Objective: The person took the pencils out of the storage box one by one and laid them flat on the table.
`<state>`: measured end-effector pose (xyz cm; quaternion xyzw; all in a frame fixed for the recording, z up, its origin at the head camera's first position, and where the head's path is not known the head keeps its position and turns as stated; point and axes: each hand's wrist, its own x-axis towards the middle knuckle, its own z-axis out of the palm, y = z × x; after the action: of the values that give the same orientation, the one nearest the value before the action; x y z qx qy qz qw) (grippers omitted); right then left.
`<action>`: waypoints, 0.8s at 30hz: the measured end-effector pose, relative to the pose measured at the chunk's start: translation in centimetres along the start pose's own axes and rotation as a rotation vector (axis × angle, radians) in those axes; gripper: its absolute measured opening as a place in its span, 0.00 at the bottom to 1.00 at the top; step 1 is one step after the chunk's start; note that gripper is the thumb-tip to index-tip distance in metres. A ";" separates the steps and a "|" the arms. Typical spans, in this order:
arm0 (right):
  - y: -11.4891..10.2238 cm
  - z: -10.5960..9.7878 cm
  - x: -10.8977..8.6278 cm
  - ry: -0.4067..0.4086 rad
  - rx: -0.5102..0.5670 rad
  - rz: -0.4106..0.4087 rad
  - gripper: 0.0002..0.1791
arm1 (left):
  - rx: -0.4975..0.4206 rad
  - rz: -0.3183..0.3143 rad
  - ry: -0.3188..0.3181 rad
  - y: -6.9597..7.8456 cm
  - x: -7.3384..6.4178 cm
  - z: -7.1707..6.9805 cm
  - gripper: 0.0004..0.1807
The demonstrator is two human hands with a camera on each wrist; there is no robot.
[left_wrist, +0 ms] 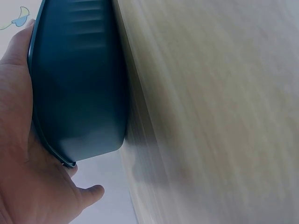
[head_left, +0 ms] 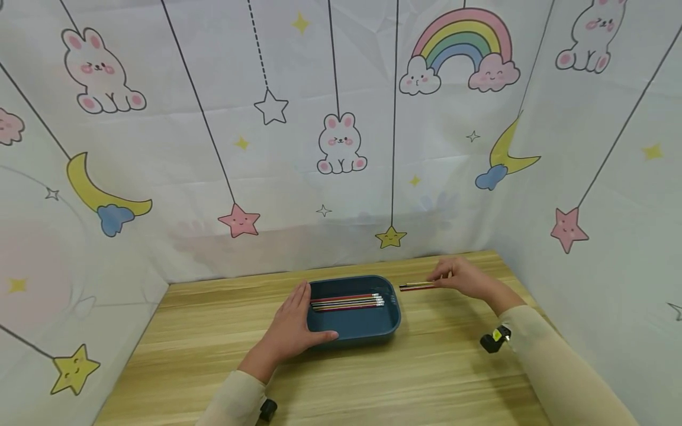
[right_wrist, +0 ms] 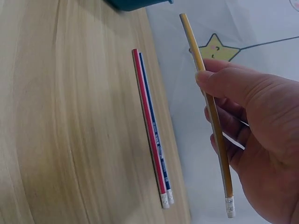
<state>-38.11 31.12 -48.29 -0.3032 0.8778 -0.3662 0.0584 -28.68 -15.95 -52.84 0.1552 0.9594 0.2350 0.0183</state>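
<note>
A dark teal rectangular tray (head_left: 354, 340) stands on the table. Inside it, several pencils (head_left: 346, 302) lie side by side, their eraser ends to the right. My left hand (head_left: 292, 325) rests against the tray's left end, fingers straight along the rim and thumb stretched over the front edge. To the right of the tray, my right hand (head_left: 462, 277) pinches a yellow pencil (right_wrist: 212, 116) between thumb and fingers, above the table. Below it a red pencil (right_wrist: 150, 126) and a blue pencil (right_wrist: 156, 126) lie together on the wood, white erasers at one end.
The wooden table (head_left: 213, 355) meets a white printed cloth (head_left: 298, 177) at the back and both sides. A small black device (head_left: 491, 341) is on the right wrist, and another (head_left: 268, 409) on the left.
</note>
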 end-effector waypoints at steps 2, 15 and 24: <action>0.5 0.2 0.0 0.009 -0.009 0.006 0.09 | 0.002 0.000 -0.001 -0.1 0.0 0.1 0.77; 3.2 2.2 0.4 0.054 -0.054 -0.058 0.09 | 0.007 -0.011 -0.003 0.1 0.0 0.1 0.77; 4.1 3.3 0.9 0.068 -0.092 -0.058 0.11 | 0.003 -0.007 -0.003 -0.1 0.0 0.1 0.77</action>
<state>-39.73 30.85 -53.34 -0.3182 0.8861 -0.3371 0.0039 -28.67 -15.93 -53.00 0.1522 0.9602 0.2332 0.0205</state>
